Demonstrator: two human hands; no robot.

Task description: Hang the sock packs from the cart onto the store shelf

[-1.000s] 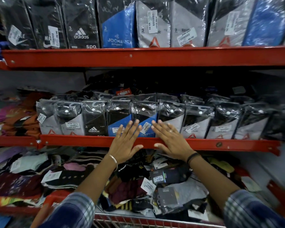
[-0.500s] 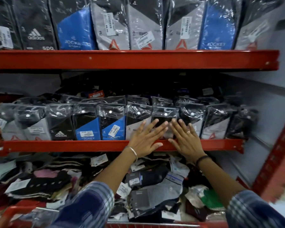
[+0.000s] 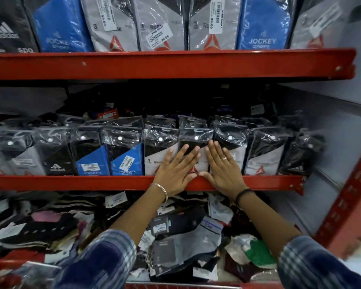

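Note:
A row of plastic-wrapped sock packs (image 3: 125, 151) stands upright along the middle red shelf (image 3: 92, 182). My left hand (image 3: 175, 170) lies flat, fingers spread, against a grey and black Reebok pack (image 3: 161, 151). My right hand (image 3: 221, 167) presses flat on the neighbouring Reebok packs (image 3: 229, 142), thumb on the shelf lip. The two hands sit side by side, nearly touching, and neither holds anything. Below them, the cart (image 3: 175, 285) shows only its red rim at the bottom edge.
A second red shelf (image 3: 175, 63) above carries larger Adidas, Jockey and Reebok packs (image 3: 263, 24). Loose socks (image 3: 188, 238) with tags lie heaped on the bottom level. A red upright post (image 3: 346, 197) and a grey wall close off the right side.
Both flat hands have slid rightward along the row of packs, from the blue Jockey pack to the Reebok packs. The view has turned right with them and moved closer.

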